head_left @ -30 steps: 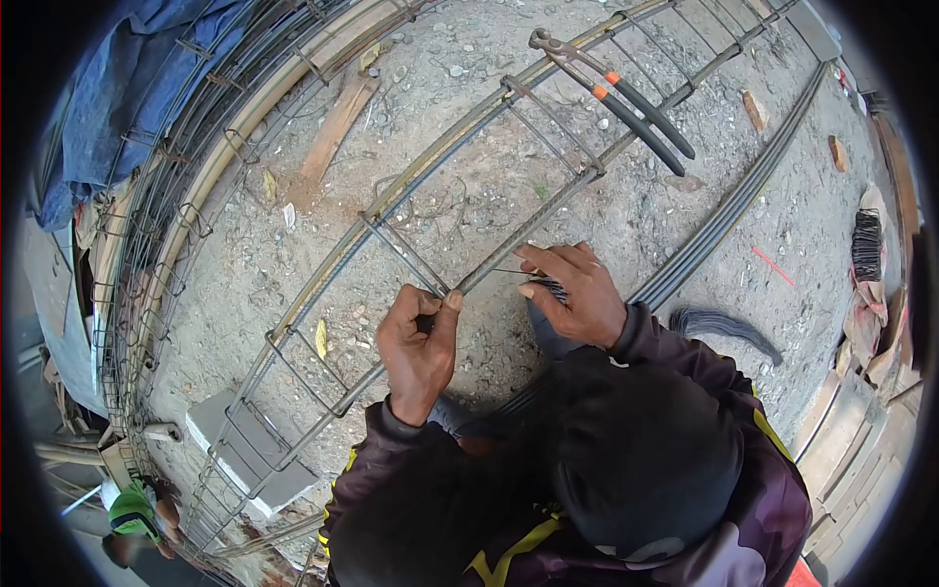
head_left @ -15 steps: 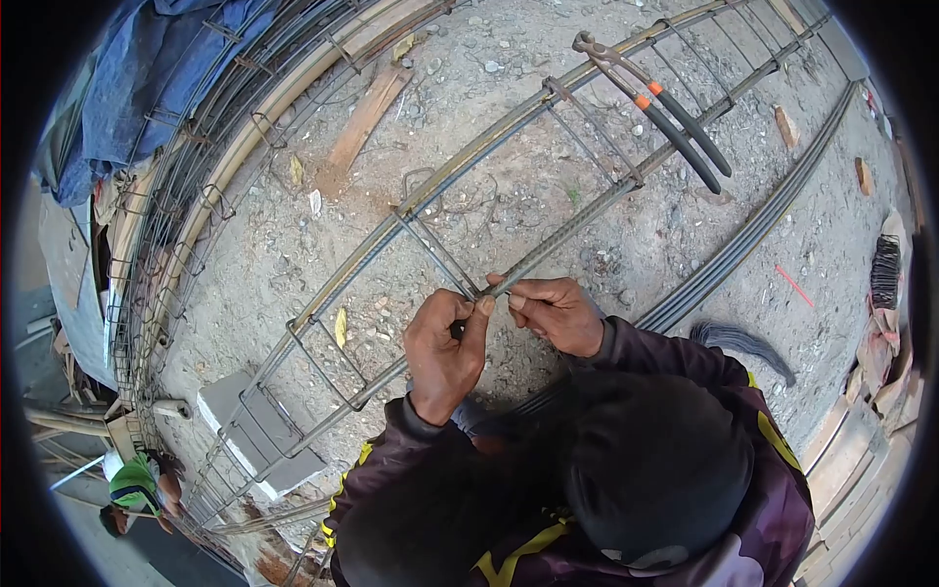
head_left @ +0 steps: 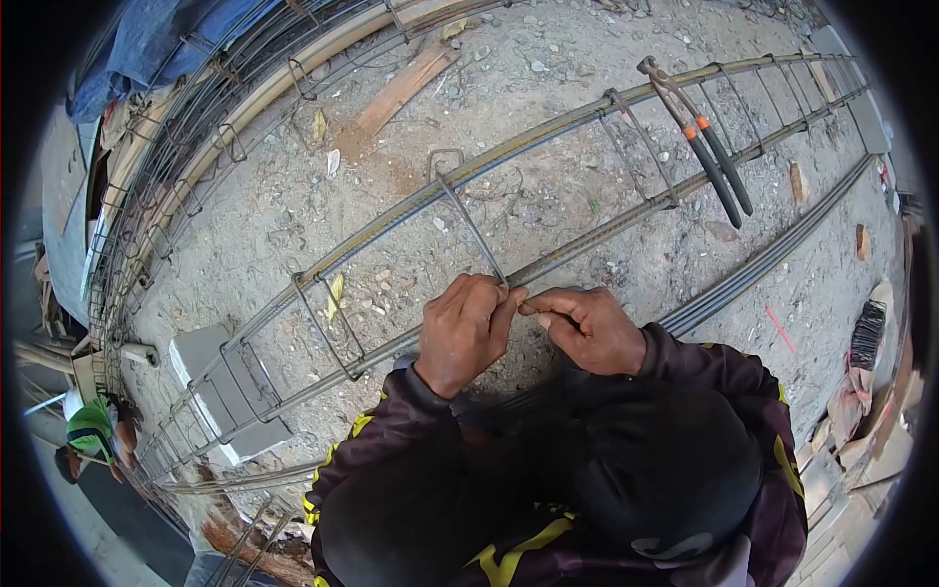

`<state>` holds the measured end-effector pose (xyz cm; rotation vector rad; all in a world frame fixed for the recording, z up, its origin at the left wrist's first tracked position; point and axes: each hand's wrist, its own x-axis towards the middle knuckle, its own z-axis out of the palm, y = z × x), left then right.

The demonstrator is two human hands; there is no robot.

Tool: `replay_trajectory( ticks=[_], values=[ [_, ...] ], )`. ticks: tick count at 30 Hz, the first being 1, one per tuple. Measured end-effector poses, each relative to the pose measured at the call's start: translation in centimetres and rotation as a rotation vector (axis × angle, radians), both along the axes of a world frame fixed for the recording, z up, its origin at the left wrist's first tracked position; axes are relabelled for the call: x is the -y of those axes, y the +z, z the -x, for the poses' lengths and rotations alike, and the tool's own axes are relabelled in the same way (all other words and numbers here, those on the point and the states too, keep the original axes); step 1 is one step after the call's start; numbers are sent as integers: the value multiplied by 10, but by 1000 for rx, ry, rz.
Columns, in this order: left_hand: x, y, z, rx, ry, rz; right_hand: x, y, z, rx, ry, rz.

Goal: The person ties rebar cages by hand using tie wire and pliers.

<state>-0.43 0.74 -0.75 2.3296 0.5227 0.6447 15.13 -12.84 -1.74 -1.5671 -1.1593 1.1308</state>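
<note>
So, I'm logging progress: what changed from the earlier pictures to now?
The bare right hand moved in beside the bare left hand; the dark wire bundle it held left view. Unchanged: left hand at the grey steel bar, black-and-orange metal pincers across it.

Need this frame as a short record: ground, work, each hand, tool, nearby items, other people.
ground: bare, stony soil
work: rebar cage, a stirrup slanting between its long bars
left hand: fingers bent where stirrup meets near bar
right hand: close beside the left; anything pinched too small to tell
tool: pincers, black handles, orange bands, resting across the cage
nearby: bundle of bars; wooden plank; blue tarp
other person: green top, lower left
</note>
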Motion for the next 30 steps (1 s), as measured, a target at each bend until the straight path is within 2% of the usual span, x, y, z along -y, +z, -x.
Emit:
replay_trajectory(
  ticks=[3, 6, 10, 13, 16, 19, 23, 27, 30],
  values=[
    [-3, 4, 8, 13, -81, -2, -7, 5, -2, -136, 8, -61],
    [-8, 0, 15, 41, -113, -42, -30, 44, -14, -79, 148, 282],
    [-6, -3, 15, 60, -60, 112, -31, 77, -10, 712, 392, -12],
    [-10, -1, 14, 92, -60, 188, -39, 93, 1, 986, 540, -43],
    [-11, 2, 17, 59, -46, 233, -64, 107, 8, 1229, 666, -179],
    [-10, -1, 17, 58, -23, 286, -71, 105, 3, 1285, 682, -208],
    [-10, 6, 17, 0, 30, 379, -77, 95, -5, 1105, 504, -261],
    [-8, 2, 11, 24, 48, 414, -67, 79, -18, 936, 310, -89],
    [-9, 3, 11, 49, 38, 396, -49, 62, -11, 931, 215, -46]
  ],
)
